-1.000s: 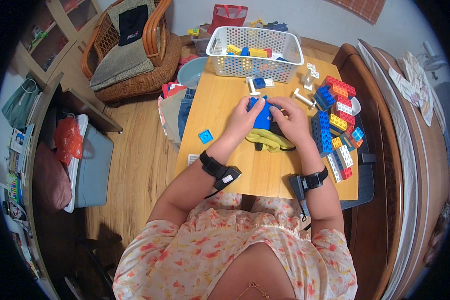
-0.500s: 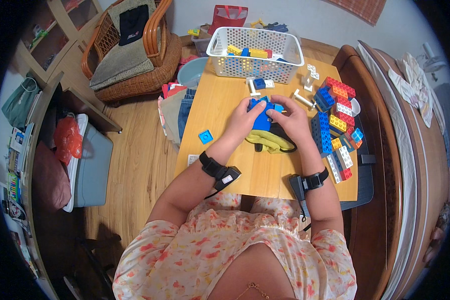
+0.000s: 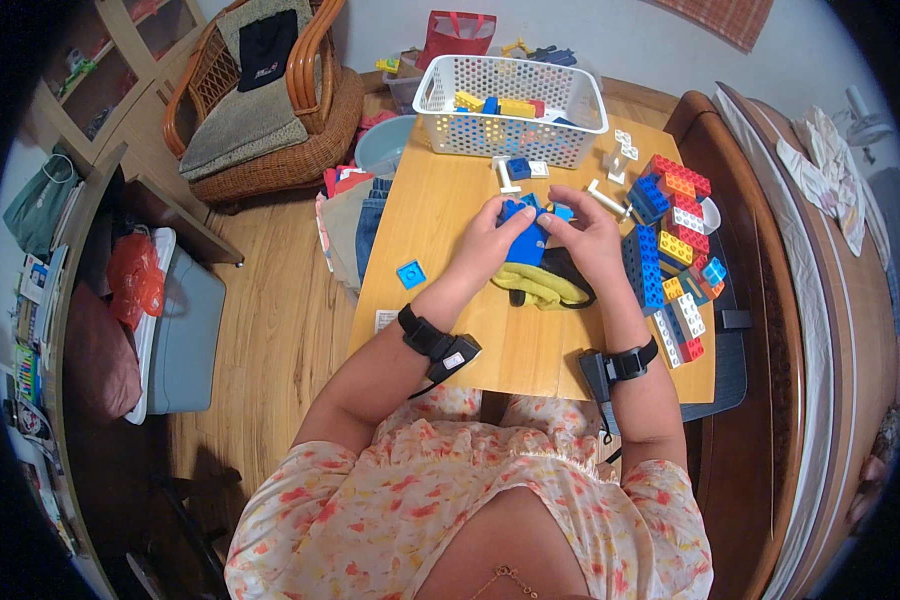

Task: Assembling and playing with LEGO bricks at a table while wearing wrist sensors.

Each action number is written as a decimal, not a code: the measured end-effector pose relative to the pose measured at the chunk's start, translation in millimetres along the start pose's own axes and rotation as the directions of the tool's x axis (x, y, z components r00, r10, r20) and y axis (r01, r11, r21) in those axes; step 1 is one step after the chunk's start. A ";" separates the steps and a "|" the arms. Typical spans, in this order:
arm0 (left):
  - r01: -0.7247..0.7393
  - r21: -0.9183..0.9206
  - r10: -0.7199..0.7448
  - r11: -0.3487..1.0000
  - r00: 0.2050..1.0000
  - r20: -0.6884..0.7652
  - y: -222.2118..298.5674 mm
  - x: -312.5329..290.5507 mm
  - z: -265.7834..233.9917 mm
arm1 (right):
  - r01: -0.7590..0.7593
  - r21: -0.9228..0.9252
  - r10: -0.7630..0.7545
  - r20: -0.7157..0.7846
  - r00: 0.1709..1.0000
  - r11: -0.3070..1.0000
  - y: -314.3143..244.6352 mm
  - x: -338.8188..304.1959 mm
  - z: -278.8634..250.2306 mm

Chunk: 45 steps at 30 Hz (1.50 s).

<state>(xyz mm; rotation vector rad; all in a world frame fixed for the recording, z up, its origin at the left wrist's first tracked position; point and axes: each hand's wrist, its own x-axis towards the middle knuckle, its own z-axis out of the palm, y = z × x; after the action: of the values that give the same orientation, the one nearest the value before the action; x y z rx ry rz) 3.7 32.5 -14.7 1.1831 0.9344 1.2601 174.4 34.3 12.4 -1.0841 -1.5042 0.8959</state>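
Both my hands are closed on a blue building block above the middle of the table, thumbs pressed on its top. My left hand grips its left side, and my right hand pinches from the right. Fingers hide much of the block. Light-blue pieces show by the right fingers; whether they are attached I cannot tell. Beneath lies a crumpled yellow-green and black cloth. A small light-blue block rests left of my left wrist. Beyond the hands are a dark-blue block and a white T-shaped piece.
At the table's far end stands a white perforated basket holding blocks. Joined and piled colourful blocks line the right edge, with white pieces nearby. A wicker armchair is far left; a bed borders the right.
My right fingers have shifted slightly up on the blue block, and the thumbs have moved closer together. Everything else stays in place.
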 end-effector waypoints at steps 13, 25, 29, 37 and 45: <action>0.002 0.016 -0.003 1.000 0.999 0.045 -0.7 -0.2 -0.1 | 0.221 -0.054 -0.224 -0.065 0.972 0.974 -4.6 -1.4 0.6; -0.019 0.014 0.018 1.000 0.998 0.058 -11.8 3.5 -2.3 | 0.238 -0.163 -0.229 0.072 0.971 0.957 -10.3 -3.1 -3.2; 0.004 0.016 -0.005 1.000 0.999 0.053 -5.6 0.7 0.5 | 0.222 -0.129 -0.202 0.150 0.968 0.966 -5.7 -1.5 -7.8; -0.003 0.053 0.000 0.999 0.998 0.058 -9.4 2.5 -2.4 | 0.115 -0.100 -0.109 0.070 0.992 0.988 -14.5 -4.1 -1.4; 0.003 0.065 -0.006 0.998 0.999 0.046 -5.0 0.8 -1.0 | 0.079 -0.031 -0.076 0.067 0.995 0.996 -7.2 -3.5 -0.4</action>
<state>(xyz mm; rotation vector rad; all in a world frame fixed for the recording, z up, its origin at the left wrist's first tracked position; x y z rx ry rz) 3.8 33.8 -19.7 1.2551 0.9499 1.2016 173.7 28.7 18.1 -1.0224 -1.6098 0.8618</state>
